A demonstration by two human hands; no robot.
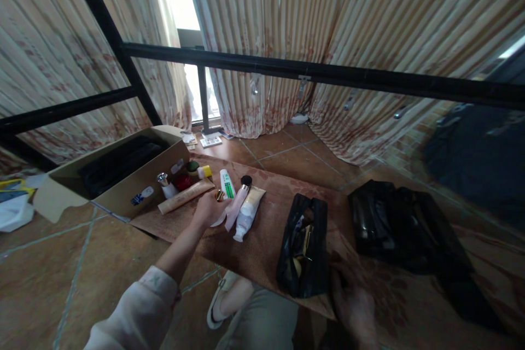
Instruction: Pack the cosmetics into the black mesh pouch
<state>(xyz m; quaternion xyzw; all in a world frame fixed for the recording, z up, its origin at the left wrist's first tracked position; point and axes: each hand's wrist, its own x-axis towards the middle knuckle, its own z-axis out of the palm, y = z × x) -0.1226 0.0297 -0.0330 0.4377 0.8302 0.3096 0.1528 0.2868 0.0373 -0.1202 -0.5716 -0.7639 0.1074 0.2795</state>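
My left hand (210,207) reaches out over a brown mat (262,254) among a row of cosmetic tubes. Its fingers close around a small gold-capped item (220,195) beside a pink tube (234,209). A beige tube (185,196), a white tube with green print (227,183) and a cream tube with a black cap (249,205) lie close by. My right hand (353,301) is dark and blurred at the lower right, next to an open black pouch (304,246) holding several items. Its fingers do not show clearly.
An open cardboard box (118,175) with dark contents stands at the left on the tiled floor. Small jars (182,181) sit by it. A black bag (404,229) lies at the right. Black metal bars (311,72) and curtains stand behind. My leg and shoe (223,298) are below the mat.
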